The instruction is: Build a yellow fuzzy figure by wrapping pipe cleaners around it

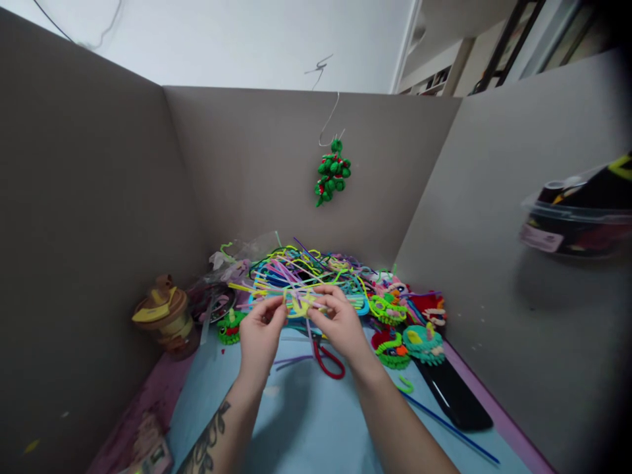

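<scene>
Between my two hands is a small piece of bent pale yellow pipe cleaner [299,307], with a purple stem [311,332] hanging down from it. My left hand [261,332] pinches its left side with thumb and forefinger. On the opposite side my right hand [342,322] pinches it too, fingertips partly hiding the piece. Below on the blue mat lie scissors with red handles [330,363] and a loose purple pipe cleaner [296,360]. Just behind the hands, a blue tray [365,308] is heaped with many-coloured pipe cleaners [316,263].
Finished fuzzy figures [423,343] cluster at the right beside a black phone-like slab [457,395] and a blue stick [449,426]. A lidded brown cup [168,316] stands left. Grey panels [257,164] enclose three sides; a green-red ornament [333,172] hangs behind, a plastic tub [575,224] at right.
</scene>
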The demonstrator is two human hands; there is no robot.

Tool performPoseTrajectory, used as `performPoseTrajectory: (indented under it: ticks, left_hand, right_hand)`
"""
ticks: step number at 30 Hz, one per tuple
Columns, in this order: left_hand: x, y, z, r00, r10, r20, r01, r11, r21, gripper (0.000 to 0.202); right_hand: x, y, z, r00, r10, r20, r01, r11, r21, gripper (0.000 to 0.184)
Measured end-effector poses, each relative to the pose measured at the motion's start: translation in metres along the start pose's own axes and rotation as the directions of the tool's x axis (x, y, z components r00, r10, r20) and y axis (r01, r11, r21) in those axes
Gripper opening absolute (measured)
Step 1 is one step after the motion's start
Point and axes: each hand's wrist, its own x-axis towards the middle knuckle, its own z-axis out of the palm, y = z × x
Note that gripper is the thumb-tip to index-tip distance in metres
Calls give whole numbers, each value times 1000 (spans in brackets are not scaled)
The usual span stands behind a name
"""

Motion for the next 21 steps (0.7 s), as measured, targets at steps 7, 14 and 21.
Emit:
performPoseTrajectory:
  ticks: [7, 14, 21]
  left_hand:
    - [-1, 2, -5, 956, 213, 203, -272, 905, 328, 15]
    - [1, 8, -12, 869, 334, 366, -463, 811, 357, 15]
    - [4, 10, -19, 854, 330, 402, -492, 764, 419, 7]
  right_hand:
    - [1, 2, 0, 1000, -1, 8, 1, 1000, -7, 4]
    - [2, 1, -4, 980, 49, 194, -70, 992, 107, 10]
    - [-1, 11, 4, 971, 35, 235, -94, 964, 247, 25]
